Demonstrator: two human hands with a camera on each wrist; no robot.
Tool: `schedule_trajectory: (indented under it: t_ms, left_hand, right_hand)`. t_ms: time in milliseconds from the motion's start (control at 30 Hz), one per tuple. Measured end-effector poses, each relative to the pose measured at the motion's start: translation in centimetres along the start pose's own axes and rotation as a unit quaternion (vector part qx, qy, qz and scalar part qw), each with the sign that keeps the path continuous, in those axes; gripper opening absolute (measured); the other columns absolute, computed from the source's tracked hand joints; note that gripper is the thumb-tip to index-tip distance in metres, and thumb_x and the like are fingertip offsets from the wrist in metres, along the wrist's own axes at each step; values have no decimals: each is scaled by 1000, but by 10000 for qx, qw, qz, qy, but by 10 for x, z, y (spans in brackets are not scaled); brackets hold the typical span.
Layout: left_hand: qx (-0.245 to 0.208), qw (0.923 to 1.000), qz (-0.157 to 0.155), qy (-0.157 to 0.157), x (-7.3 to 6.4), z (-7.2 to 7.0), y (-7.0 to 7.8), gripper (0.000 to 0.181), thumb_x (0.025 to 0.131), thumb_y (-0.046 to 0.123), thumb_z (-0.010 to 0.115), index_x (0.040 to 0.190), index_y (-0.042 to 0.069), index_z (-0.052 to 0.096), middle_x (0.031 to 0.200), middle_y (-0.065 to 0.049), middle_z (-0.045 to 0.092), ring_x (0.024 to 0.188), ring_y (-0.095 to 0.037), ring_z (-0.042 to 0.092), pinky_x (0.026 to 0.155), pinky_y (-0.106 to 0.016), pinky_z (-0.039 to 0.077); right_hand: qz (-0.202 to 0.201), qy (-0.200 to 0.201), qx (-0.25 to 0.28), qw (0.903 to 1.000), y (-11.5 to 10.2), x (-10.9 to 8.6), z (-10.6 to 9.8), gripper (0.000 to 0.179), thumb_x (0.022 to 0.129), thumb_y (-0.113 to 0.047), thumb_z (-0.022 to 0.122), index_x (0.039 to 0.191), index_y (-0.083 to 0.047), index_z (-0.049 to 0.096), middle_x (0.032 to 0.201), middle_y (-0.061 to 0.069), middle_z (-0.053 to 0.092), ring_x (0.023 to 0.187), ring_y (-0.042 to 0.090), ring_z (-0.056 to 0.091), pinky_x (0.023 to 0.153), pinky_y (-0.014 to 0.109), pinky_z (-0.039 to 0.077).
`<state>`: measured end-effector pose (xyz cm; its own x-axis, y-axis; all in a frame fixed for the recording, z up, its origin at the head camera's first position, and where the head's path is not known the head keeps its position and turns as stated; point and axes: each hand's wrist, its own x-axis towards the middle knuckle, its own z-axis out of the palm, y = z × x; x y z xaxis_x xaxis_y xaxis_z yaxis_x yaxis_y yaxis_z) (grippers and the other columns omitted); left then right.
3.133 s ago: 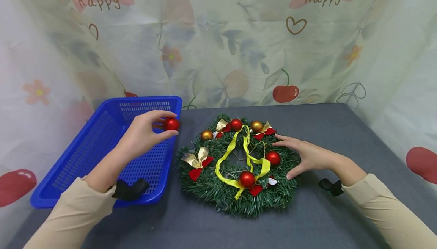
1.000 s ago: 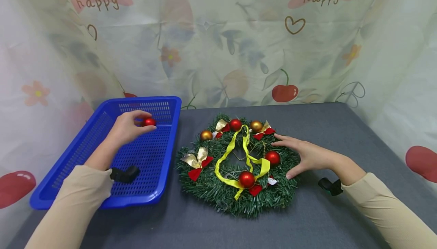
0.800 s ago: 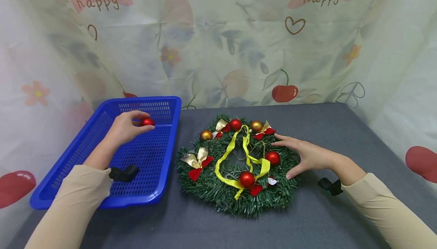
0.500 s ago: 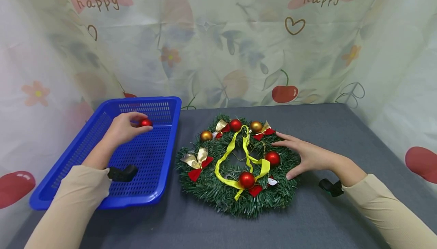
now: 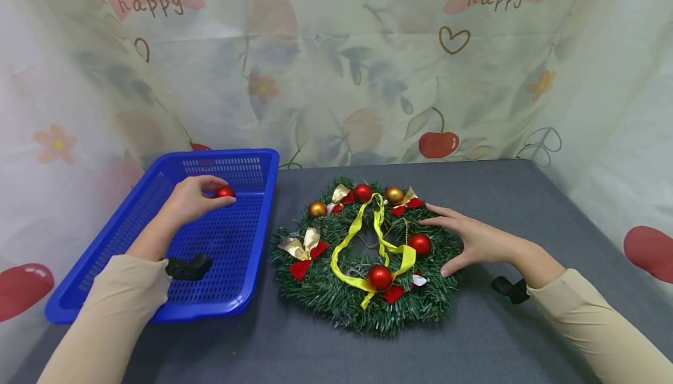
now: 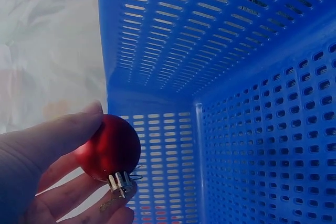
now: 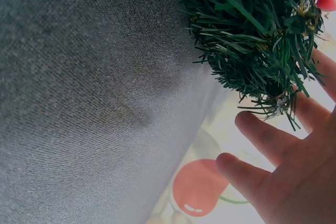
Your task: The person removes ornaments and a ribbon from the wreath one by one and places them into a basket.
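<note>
My left hand (image 5: pixel 191 198) pinches a ball (image 5: pixel 225 193) between thumb and fingers, over the far part of the basket (image 5: pixel 200 312) and within its rim. The wrist view shows the ball as red with a silver cap (image 6: pixel 119 182), near the slotted walls (image 6: pixel 163 103); I cannot tell how high it sits above the floor (image 5: pixel 226 241). That floor is a blue grid of small holes, and the black device (image 5: pixel 190 267) on my left wrist hangs over its near half. Right of the basket and apart from it lies the wreath (image 5: pixel 336 302), bearing three red balls (image 5: pixel 420 244), two gold balls (image 5: pixel 395 195), bows (image 5: pixel 302 249) and a yellow ribbon (image 5: pixel 407 258). My right hand (image 5: pixel 478 241) is at its right edge, fingers spread, thumb well apart from them; how firmly they touch it, I cannot tell. Basket and wreath rest on grey cloth (image 5: pixel 505 191).
</note>
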<state>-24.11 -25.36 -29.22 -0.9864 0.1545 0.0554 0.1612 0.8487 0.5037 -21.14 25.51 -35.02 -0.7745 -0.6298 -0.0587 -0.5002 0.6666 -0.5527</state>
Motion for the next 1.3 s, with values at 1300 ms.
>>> schedule_trajectory:
  t_ms: [1300]
  left_hand:
    - [-695, 9761, 1864, -873, -64, 42, 130, 34, 85, 25, 68, 117, 15, 63, 117, -3, 66, 104, -23, 64, 92, -45, 50]
  right_hand:
    - [21, 143, -222, 9996, 2, -1, 2, 85, 67, -50, 78, 138, -17, 45, 153, 19, 22, 135, 45, 30, 98, 63, 36]
